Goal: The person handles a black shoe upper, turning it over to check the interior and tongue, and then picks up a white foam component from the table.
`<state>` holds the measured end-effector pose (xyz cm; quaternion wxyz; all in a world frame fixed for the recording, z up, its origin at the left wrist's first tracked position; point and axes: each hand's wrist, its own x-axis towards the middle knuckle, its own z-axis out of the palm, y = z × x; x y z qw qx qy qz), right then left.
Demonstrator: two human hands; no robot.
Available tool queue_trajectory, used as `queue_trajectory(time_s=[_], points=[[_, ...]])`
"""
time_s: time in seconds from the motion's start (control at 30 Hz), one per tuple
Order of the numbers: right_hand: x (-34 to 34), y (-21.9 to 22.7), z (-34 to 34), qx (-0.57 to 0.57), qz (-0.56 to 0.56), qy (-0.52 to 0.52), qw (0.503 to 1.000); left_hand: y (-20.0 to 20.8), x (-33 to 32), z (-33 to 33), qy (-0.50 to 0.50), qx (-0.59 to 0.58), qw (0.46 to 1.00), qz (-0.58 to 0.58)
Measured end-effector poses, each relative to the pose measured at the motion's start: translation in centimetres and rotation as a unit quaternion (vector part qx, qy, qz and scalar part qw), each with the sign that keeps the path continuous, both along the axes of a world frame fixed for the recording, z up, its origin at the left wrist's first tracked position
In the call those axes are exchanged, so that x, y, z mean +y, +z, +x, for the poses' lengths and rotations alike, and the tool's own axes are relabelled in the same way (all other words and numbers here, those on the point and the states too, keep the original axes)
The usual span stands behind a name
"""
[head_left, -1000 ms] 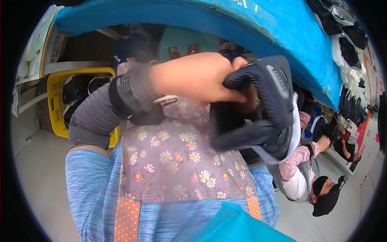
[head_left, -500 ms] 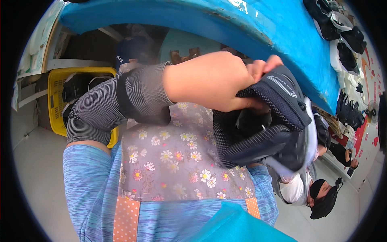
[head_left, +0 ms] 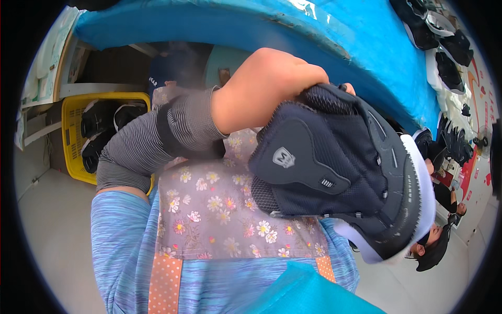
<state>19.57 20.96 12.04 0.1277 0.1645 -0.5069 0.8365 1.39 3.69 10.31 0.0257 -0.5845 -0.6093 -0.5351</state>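
My left hand [head_left: 264, 86] is clamped on the dark navy shoe [head_left: 340, 167], fingers curled over its top edge near the collar, knuckles up toward the camera. Fingertips are hidden behind the shoe fabric. Right hand: not visible, can't tell what it's doing.

The shoe sits high, close to the lens, above my lap. It's tilted, white sole [head_left: 418, 209] facing right and down, with the mesh upper and a smooth side panel toward me. There's a small shield-shaped grey badge [head_left: 283, 157] on that panel and a tiny striped tab below it.

My left forearm comes in from the left, bent at the elbow, in a grey striped sleeve [head_left: 151, 144] with a darker cuff band at the wrist.

Below it is a floral apron [head_left: 219, 214], grey with small flowers and orange dotted trim, over blue striped clothing.

A yellow crate [head_left: 70, 136] on the floor far left holds dark shoes. A blue table cover [head_left: 334, 31] arcs across the top, with more dark shoes [head_left: 444, 42] laid out on it top right. A person in a dark cap [head_left: 434, 248] is at lower right, partly behind the sole.
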Motion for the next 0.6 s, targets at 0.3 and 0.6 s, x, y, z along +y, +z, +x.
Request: queue_trajectory(time_s=[0.3,0.6], points=[[0.5,-1.2,-1.3,-0.015,0.001,-0.029,0.999,-0.5,0.9,0.5,-0.053,-0.170,0.983,0.044],[1.0,-2.6,-3.6,-0.154,0.031,-0.106,0.982,0.7,0.9,-0.8,-0.114,-0.263,0.957,-0.050]])
